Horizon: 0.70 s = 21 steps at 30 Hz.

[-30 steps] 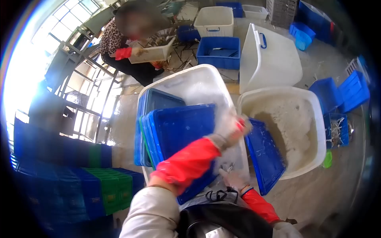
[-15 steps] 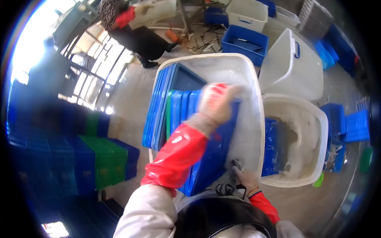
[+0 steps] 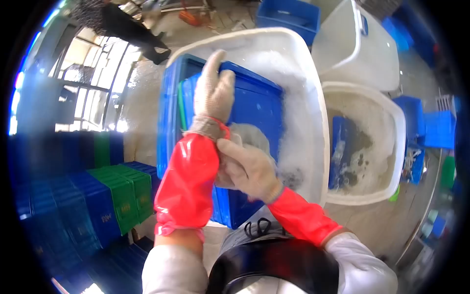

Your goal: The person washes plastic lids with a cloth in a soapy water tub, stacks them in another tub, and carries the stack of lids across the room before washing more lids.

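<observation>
My left hand (image 3: 214, 95), in a pale glove with a red sleeve, is over the top edge of a blue tray (image 3: 259, 108); its fingers point up and whether they grip the rim is unclear. Close by the left wrist, my right hand (image 3: 252, 171), also gloved, has its fingers bent around a greyish cloth-like thing (image 3: 249, 137) lying against the tray. The blue trays and one thin green tray (image 3: 183, 105) stand stacked on edge in a large white tub (image 3: 320, 132) with foamy water.
To the right stands a second white tub (image 3: 399, 142) of cloudy water, a blue tray (image 3: 339, 147) partly in it. Blue and green crates (image 3: 122, 198) are stacked at left. A white bin (image 3: 377, 54) and a blue bin (image 3: 286, 24) stand behind. A person's dark-clad legs (image 3: 129, 29) show at upper left.
My right hand has risen from the tub's near edge to the tray front, beside my left wrist. My left hand has moved left. The view has shifted, and the other person shows less.
</observation>
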{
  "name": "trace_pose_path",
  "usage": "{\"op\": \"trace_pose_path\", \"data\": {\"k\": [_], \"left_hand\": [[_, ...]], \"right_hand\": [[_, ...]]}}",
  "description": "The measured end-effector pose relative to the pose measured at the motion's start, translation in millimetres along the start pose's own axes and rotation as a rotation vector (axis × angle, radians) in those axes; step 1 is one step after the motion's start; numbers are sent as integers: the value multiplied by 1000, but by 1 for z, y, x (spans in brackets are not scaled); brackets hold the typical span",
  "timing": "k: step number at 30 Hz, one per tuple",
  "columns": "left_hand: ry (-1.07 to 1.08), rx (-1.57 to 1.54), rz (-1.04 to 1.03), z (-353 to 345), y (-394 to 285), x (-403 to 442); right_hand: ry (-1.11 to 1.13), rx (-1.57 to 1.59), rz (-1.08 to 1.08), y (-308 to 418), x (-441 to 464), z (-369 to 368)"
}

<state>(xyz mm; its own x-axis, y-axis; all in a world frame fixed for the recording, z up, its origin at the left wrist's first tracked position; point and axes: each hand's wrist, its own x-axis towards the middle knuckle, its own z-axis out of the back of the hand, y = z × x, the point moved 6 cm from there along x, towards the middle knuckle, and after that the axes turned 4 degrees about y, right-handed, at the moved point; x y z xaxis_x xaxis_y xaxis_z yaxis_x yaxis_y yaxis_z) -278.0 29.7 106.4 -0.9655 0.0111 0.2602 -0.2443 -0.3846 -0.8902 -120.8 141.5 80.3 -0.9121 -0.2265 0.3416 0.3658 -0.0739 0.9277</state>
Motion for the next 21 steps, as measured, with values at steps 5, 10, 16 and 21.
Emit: {"op": "trace_pose_path", "data": {"k": [5,10,16,21], "left_hand": [[47,93,29,-4,7,19],[57,148,-10,-5,49,38],[172,282,95,-20,71,39],[212,-354,368,-35,86,9]], "right_hand": [[112,-830,-263,-173,-78,17],[40,129,-1127,-115,-127,19],[282,-314,-298,-29,-49,-27],[105,-458,-436,-100,103,39]]}}
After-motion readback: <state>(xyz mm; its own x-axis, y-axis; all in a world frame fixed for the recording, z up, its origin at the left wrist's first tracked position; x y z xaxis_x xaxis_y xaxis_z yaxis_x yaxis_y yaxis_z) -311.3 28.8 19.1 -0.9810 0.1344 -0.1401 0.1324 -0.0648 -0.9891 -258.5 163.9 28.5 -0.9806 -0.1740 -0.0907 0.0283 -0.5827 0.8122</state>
